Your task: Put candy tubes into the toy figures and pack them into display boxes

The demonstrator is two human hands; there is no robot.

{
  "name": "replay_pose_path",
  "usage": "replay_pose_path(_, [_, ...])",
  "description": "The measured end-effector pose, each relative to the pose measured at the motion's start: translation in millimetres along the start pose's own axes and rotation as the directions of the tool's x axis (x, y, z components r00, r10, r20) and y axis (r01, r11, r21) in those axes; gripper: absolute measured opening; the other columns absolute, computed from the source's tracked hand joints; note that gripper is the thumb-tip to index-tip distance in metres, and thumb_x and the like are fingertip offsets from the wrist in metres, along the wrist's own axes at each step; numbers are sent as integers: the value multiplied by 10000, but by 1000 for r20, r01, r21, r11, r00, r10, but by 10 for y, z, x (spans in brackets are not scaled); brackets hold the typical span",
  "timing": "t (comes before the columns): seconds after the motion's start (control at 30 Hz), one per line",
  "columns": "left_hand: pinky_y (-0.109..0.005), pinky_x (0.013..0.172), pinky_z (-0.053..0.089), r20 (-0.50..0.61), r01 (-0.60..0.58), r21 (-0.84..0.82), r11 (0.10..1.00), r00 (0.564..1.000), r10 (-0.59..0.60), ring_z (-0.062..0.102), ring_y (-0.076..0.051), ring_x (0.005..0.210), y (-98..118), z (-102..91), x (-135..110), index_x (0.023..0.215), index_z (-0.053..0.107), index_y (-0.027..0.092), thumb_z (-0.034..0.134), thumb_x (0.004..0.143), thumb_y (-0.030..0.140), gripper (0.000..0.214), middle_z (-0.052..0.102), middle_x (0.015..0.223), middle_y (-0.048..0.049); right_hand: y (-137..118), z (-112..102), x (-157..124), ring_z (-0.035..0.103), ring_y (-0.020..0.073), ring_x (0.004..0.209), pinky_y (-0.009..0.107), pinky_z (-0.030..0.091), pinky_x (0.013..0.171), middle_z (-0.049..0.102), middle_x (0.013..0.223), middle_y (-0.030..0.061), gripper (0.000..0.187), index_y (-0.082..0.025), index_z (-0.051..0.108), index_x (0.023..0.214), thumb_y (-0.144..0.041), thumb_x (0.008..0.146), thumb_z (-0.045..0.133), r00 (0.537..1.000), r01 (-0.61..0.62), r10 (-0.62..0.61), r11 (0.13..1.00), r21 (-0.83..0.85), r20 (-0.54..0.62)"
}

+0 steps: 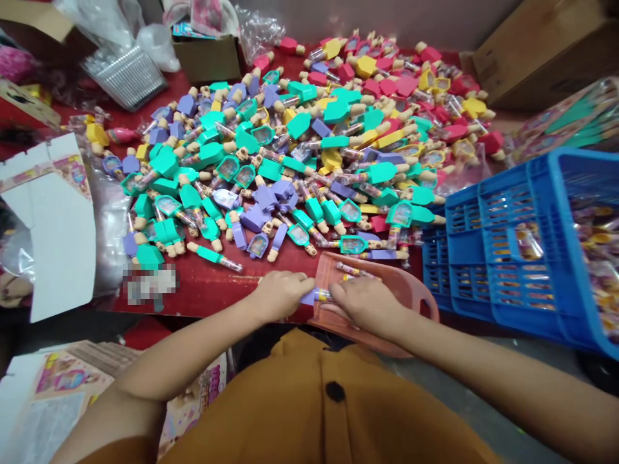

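Past my right hand stands a blue plastic crate (503, 258) packed with printed packets. To the left, a white cardboard carton flap (58, 225) rests against the red desk (207, 290), and printed white cartons (62, 386) sit low beside my left arm. Farther back are a brown cardboard box (541, 51) and a stack of ribbed clear plastic trays (123, 77). A big heap of ice-lolly-shaped plastic candy tubes (290, 161) in teal, lilac, yellow and red covers most of the desk.

Both my hands are closed on one lilac-capped candy tube (314, 296), my left hand (280, 295) at the capped end and my right hand (365, 306) over the tube. It sits above a salmon-pink plastic tray (406, 283) with a cut-out handle, at the desk's near edge, with a few more tubes lying in the tray.
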State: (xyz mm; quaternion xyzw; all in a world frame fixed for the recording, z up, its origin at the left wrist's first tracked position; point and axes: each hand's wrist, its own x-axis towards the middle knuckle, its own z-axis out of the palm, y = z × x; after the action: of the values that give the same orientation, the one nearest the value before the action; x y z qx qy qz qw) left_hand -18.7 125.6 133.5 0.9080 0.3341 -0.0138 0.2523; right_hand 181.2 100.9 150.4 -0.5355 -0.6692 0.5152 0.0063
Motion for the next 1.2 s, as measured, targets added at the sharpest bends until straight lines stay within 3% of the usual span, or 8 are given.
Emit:
replay_pose_path(0.17, [-241,691,450,-6,-20,-46,999,1000,20,593,-155,776,-25,90,108,928,603,233,501,806,181,167,645,926,-26,110,135,-10,434,119,491,235,323,476,474,527,2,510,-177,483,595,-655,766,442,997,-70,68,986,154,21])
replay_pose_path(0.27, [-327,890,402,-120,167,-70,983,977,-174,544,-208,998,-178,189,334,1027,566,232,509,816,183,224,592,1097,-60,324,79,111,349,94,403,225,293,410,381,463,-36,552,-182,459,634,-678,816,299,981,-138,167,961,241,-103])
replay_pose_path(0.43, [-594,925,288,-307,628,-206,750,687,-659,346,-407,1194,-574,467,724,1217,374,38,547,801,236,492,417,1238,-290,851,-263,365,408,108,462,239,359,449,449,590,-21,527,-174,480,886,-613,879,189,850,-176,279,950,259,-446])
replay_pose_path(0.57, [-584,970,254,-291,641,-360,678,613,-734,336,-384,1215,-770,581,809,1133,444,63,543,754,125,396,476,1180,-243,1070,-192,362,526,116,654,280,458,622,550,778,15,324,-140,530,941,-447,897,433,823,-221,252,968,122,-509])
replay_pose_path(0.8, [-439,978,368,-162,400,-713,576,705,-691,469,-276,1144,-650,472,627,1093,428,148,519,786,270,342,518,1144,-135,943,178,459,566,133,799,299,490,704,581,926,41,218,-144,573,959,-338,897,499,855,-222,204,975,19,-476])
replay_pose_path(0.9, [-363,699,515,-9,324,-846,423,785,-619,626,-209,839,-415,440,447,1187,306,185,373,849,447,434,572,1040,-98,851,75,496,560,125,736,276,481,654,579,832,23,220,-141,571,873,-355,877,523,865,-163,188,982,93,-465])
replay_pose_path(1.0, [-279,477,466,137,324,-904,278,838,-529,610,-173,580,-194,369,243,1214,290,186,435,779,586,609,609,886,-80,726,-89,341,540,116,591,241,441,541,553,680,-1,267,-148,527,820,-405,871,476,891,-65,150,976,208,-428])
replay_pose_path(1.2, [-267,700,468,199,317,-914,253,894,-401,588,-171,806,47,93,40,1034,533,168,751,551,426,589,609,934,-34,378,-326,-188,517,110,462,232,434,433,581,667,-3,311,-190,439,922,-469,794,492,956,126,5,896,426,-293])
